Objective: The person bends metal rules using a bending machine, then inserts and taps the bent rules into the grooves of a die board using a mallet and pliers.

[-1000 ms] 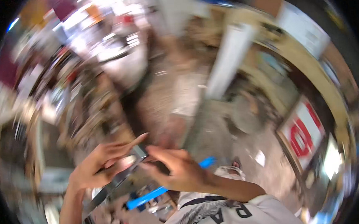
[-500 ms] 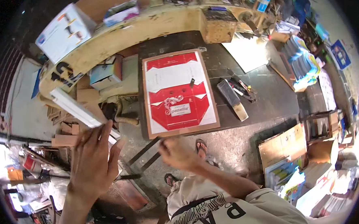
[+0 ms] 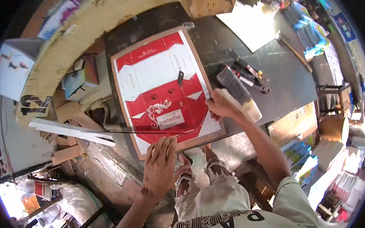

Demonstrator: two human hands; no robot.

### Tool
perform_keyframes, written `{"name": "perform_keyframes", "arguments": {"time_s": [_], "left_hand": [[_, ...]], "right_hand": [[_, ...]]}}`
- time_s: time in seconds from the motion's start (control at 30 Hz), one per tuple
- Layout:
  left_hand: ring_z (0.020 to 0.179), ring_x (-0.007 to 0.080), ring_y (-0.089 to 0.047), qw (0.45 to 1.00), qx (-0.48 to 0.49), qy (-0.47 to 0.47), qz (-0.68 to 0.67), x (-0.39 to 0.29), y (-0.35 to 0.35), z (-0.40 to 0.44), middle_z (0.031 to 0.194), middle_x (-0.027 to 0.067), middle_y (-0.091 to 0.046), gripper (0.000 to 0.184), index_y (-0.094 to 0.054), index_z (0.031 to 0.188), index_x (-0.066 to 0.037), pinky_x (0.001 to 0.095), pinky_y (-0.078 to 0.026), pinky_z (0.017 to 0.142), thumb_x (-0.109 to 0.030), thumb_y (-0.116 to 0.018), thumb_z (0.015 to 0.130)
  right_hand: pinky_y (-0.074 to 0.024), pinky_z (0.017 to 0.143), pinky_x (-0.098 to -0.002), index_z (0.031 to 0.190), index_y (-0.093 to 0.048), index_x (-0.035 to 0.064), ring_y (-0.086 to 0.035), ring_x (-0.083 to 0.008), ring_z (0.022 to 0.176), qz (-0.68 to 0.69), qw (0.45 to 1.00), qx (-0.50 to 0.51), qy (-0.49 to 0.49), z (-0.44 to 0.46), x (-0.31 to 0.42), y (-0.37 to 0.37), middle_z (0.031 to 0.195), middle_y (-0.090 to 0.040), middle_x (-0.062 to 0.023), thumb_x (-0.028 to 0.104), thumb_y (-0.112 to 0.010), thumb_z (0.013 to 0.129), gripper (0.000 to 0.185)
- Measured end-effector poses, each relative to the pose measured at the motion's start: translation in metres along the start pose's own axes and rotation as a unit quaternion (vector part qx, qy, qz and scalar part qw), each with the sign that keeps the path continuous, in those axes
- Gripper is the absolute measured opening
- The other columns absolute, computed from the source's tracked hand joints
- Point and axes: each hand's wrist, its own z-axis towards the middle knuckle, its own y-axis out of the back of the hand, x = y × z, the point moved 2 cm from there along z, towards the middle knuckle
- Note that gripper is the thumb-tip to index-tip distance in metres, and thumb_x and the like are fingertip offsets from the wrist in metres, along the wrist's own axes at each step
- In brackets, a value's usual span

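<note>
A red and white printed sheet marked "pastellia" lies on a brown-edged board on the dark table. My left hand is palm down at the board's front edge, its fingers slightly apart. At the board's right edge my right hand is closed, with its fingertips hidden; what it grips cannot be made out. A thin dark strip, blurred, crosses the lower part of the sheet between the hands. A small dark piece rests on the sheet.
Right of the board lie a dark block with a pale end and several hand tools. A white sheet and a wooden stick are farther back. White strips jut out at the left; stacked papers stand at the right.
The view has swung round and moved closer to the table. Both hands have moved from in front of the table to the board. The dark strip now crosses the printed sheet.
</note>
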Motion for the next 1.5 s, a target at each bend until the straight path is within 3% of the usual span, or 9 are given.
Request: {"name": "perform_keyframes", "arguments": {"time_s": [0.23,0.37,0.43,0.7,0.83,0.97,1.1,1.33,1.5], "left_hand": [[0.126,0.0323,-0.052,0.997,-0.073,-0.012,-0.016,0.031,-0.068,0.020,0.132,0.0158,-0.057,0.064,-0.054,0.134,0.000,0.0469,-0.040,0.106,-0.025,-0.080,0.081],[0.109,0.0303,-0.061,0.992,-0.075,-0.014,-0.099,0.058,-0.084,0.028,0.113,0.0124,-0.066,0.046,-0.065,0.120,-0.001,0.0433,-0.047,0.096,-0.005,-0.075,0.075],[0.097,0.0276,-0.066,0.972,-0.116,-0.023,-0.203,0.067,-0.086,0.031,0.097,0.0094,-0.070,0.046,-0.072,0.109,-0.003,0.0397,-0.054,0.083,0.006,-0.069,0.064],[0.086,0.0231,-0.065,0.972,-0.140,-0.126,-0.139,0.050,-0.102,0.025,0.092,0.0058,-0.065,0.050,-0.073,0.109,-0.001,0.0359,-0.056,0.066,0.002,-0.069,0.059],[0.084,0.0226,-0.063,0.977,-0.104,-0.093,-0.161,0.045,-0.108,0.024,0.090,0.0061,-0.063,0.051,-0.073,0.110,0.001,0.0349,-0.055,0.065,0.001,-0.068,0.060],[0.081,0.0229,-0.063,0.975,-0.103,-0.105,-0.167,0.044,-0.104,0.027,0.086,0.0075,-0.062,0.052,-0.071,0.111,0.005,0.0342,-0.054,0.065,0.003,-0.066,0.059],[0.073,0.0260,-0.063,0.970,-0.104,-0.097,-0.197,0.041,-0.101,0.032,0.081,0.0089,-0.063,0.046,-0.071,0.108,0.003,0.0382,-0.053,0.064,0.010,-0.069,0.062],[0.074,0.0264,-0.064,0.970,-0.088,-0.096,-0.207,0.043,-0.097,0.034,0.080,0.0100,-0.063,0.046,-0.071,0.108,0.003,0.0379,-0.054,0.064,0.010,-0.069,0.063],[0.080,0.0226,-0.062,0.973,-0.061,-0.127,-0.181,0.046,-0.100,0.033,0.084,0.0079,-0.060,0.048,-0.068,0.110,0.006,0.0340,-0.054,0.065,0.001,-0.065,0.061]], "right_hand": [[-0.0576,0.049,-0.0381,0.076,-0.061,-0.0146,-0.070,-0.0239,0.054,-0.130,0.991,0.007,-0.006,0.000,0.027,0.005,0.061,-0.066,-0.0179,0.023,-0.059,0.096,0.043],[-0.0550,0.077,-0.0457,0.098,-0.069,-0.0054,-0.072,-0.0312,0.079,-0.271,0.925,-0.264,0.032,-0.041,0.033,0.024,0.079,-0.071,-0.0144,0.045,-0.076,0.086,0.052],[-0.0502,0.090,-0.0491,0.116,-0.064,-0.0049,-0.065,-0.0390,0.108,-0.333,0.826,-0.437,0.123,-0.044,0.007,0.037,0.110,-0.066,-0.0270,0.045,-0.075,0.086,0.060],[-0.0505,0.094,-0.0436,0.126,-0.054,-0.0049,-0.065,-0.0397,0.107,-0.253,0.854,-0.418,0.180,-0.034,-0.031,0.042,0.116,-0.065,-0.0235,0.013,-0.081,0.072,0.063],[-0.0505,0.099,-0.0448,0.138,-0.047,0.0031,-0.064,-0.0286,0.107,0.007,0.850,-0.424,0.313,-0.094,-0.011,0.048,0.116,-0.065,-0.0151,0.005,-0.071,0.067,0.075],[-0.0301,0.117,-0.0523,0.126,-0.049,0.0118,-0.051,-0.0235,0.112,0.353,0.832,-0.171,0.393,-0.113,-0.022,0.066,0.106,-0.052,-0.0068,0.022,-0.068,0.079,0.051],[-0.0295,0.114,-0.0485,0.102,-0.047,0.0165,-0.047,-0.0194,0.093,0.251,0.874,-0.181,0.375,-0.135,0.012,0.031,0.091,-0.043,-0.0019,0.036,-0.058,0.097,0.023],[-0.0412,0.096,-0.0410,0.100,-0.050,0.0223,-0.061,-0.0182,0.087,0.144,0.853,0.071,0.496,-0.117,0.015,0.029,0.087,-0.061,0.0004,0.047,-0.082,0.080,0.045],[-0.0484,0.080,-0.0433,0.094,-0.055,0.0070,-0.066,-0.0261,0.082,0.268,0.834,-0.050,0.480,-0.146,0.028,-0.022,0.086,-0.068,-0.0123,0.026,-0.062,0.096,0.021]]}}
